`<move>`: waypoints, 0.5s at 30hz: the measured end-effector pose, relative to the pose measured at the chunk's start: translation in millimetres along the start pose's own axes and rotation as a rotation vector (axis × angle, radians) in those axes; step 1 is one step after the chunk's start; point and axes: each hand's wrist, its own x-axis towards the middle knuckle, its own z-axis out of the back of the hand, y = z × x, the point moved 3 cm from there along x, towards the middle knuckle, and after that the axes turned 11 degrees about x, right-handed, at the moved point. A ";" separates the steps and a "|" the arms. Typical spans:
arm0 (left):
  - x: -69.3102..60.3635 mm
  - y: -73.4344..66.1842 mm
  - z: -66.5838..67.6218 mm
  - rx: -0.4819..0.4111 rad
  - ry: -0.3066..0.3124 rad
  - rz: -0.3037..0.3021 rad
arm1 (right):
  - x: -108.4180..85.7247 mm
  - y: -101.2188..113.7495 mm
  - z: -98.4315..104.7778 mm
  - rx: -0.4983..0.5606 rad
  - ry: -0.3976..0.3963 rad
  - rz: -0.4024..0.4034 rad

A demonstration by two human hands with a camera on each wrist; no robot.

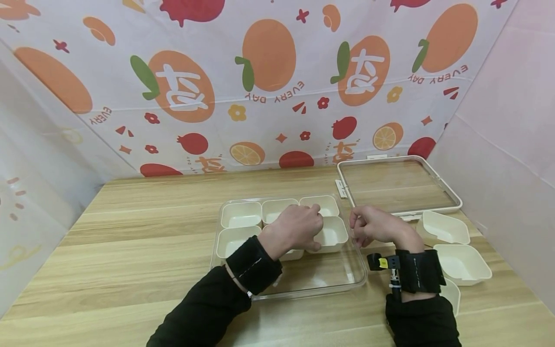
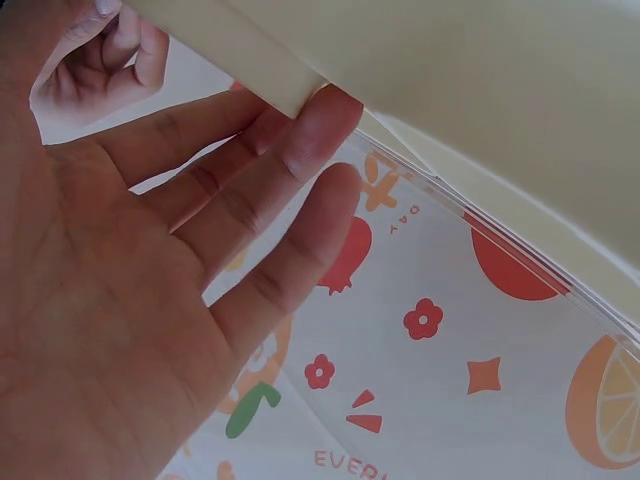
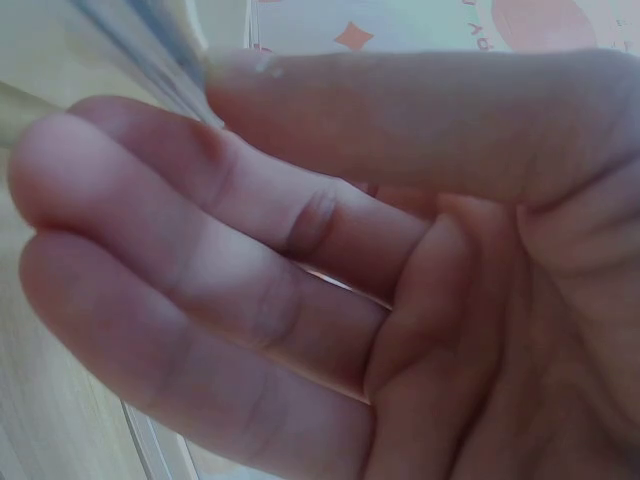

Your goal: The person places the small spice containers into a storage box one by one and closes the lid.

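Observation:
My left hand (image 1: 299,225) is at the left side of a cream plastic box (image 1: 333,234) in the near row inside a clear rectangular container (image 1: 321,279). Its thumb lies at the box's near corner, while the other fingers reach toward the far side. In the left wrist view, fingertips (image 2: 325,115) touch the cream box's edge; the thumb's contact is hidden. My right hand (image 1: 376,225) pinches the clear container's right rim between thumb and index finger, and its other fingers (image 3: 180,330) curl below. More cream boxes (image 1: 240,214) sit in two rows along the container's far part.
A clear lid with a cream frame (image 1: 399,185) lies at the back right. Several loose cream boxes (image 1: 463,264) stand right of my right wrist, one partly hidden by it. Printed cloth (image 1: 269,120) hangs behind the wooden table (image 1: 130,250), and plain cloth (image 1: 507,159) hangs on the right.

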 end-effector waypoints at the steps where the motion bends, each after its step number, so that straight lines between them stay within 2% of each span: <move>1: 0.0 -0.1 -0.2 0.000 0.004 0.002 | -0.2 0.0 0.0 -0.001 0.002 0.003; 15: 5.3 -8.7 -3.0 0.053 0.104 0.046 | 1.4 -2.0 0.9 -0.010 -0.014 -0.020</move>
